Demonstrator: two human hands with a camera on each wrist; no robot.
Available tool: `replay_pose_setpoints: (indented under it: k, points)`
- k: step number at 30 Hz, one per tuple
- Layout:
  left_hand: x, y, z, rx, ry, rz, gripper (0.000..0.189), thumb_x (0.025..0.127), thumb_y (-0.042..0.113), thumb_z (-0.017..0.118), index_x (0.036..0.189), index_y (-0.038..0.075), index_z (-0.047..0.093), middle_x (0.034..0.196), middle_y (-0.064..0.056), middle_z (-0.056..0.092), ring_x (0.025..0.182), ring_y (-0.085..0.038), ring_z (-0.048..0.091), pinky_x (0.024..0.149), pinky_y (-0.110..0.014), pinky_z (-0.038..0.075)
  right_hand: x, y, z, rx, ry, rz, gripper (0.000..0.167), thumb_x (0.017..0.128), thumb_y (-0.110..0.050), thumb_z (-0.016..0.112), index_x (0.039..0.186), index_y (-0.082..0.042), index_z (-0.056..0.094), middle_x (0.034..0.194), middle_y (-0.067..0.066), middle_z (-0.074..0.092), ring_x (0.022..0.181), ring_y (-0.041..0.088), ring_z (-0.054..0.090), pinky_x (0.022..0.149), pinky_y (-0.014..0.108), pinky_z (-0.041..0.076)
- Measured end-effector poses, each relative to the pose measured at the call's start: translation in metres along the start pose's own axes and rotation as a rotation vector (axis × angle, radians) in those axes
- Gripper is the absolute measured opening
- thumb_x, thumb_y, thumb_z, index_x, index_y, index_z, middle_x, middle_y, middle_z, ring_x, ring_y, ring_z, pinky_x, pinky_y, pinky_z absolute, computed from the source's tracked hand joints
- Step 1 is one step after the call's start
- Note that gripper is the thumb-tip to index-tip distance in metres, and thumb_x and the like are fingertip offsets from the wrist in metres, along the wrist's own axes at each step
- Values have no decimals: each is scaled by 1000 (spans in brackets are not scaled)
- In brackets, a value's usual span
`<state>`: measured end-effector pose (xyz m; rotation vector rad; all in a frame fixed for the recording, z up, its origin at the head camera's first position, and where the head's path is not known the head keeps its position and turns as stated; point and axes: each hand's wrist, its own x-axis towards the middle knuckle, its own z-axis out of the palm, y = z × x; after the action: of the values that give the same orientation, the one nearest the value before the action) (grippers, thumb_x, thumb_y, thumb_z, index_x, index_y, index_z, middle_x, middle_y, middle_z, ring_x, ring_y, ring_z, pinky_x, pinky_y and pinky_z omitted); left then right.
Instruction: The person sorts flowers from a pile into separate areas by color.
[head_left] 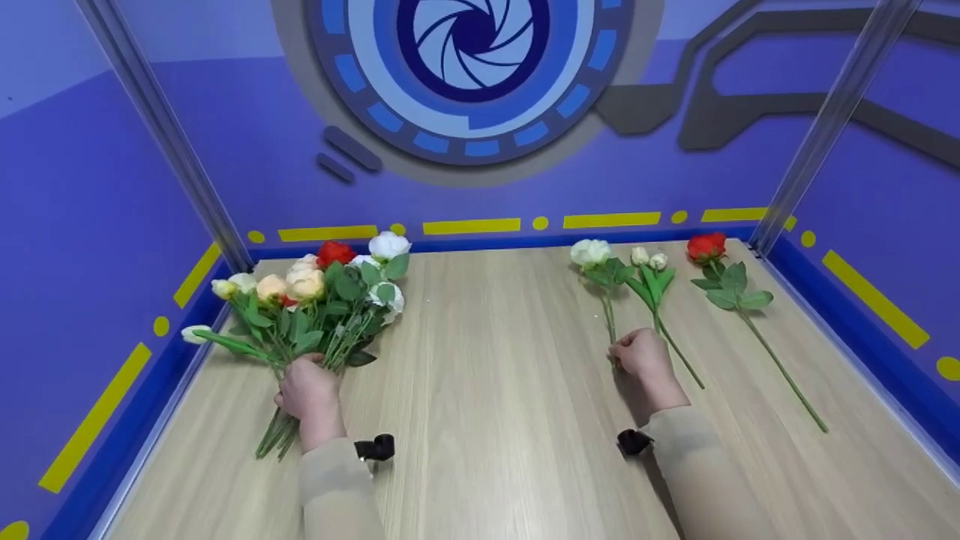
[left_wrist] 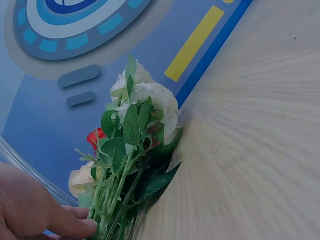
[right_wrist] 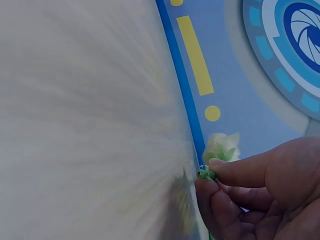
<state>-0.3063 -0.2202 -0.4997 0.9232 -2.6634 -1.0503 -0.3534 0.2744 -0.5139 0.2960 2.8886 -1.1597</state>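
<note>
While L hand (head_left: 307, 386) grips bunch (head_left: 306, 285), R hand (head_left: 646, 356) pinches white rose (head_left: 592, 255)

Bunch is far L on table (head_left: 487, 390), fingers round its stems. R hand has rose by the stem; can't tell if it's off table. Tulips (head_left: 658, 289), red rose (head_left: 735, 279) lie loose farther R. Step's prob. gathering stems; next move likely calls for carrying white rose L to bunch.

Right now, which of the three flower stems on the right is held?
The leftmost, the single white flower, pinched by the right hand; the twin buds and the red flower lie unheld.
</note>
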Motion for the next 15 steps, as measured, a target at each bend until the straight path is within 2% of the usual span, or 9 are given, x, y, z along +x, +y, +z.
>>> replay_pose_setpoints:
  k: [7,15]
  points:
    - [1,-1,-2,6,24,12,37,99,2,51,131,8,68,135,-27,62,124,-50,56,110,-62,34,-1,2,0,-10,2,-19,18,94,-12,70,88,2,79,65,4,73,59,11,64,55,23,47]
    - [-2,4,-6,-5,50,33,33,100,4,51,126,6,71,131,-26,66,120,-49,58,109,-61,35,-2,3,0,-30,26,-19,14,91,-11,73,90,2,77,73,9,74,63,16,64,56,28,49]
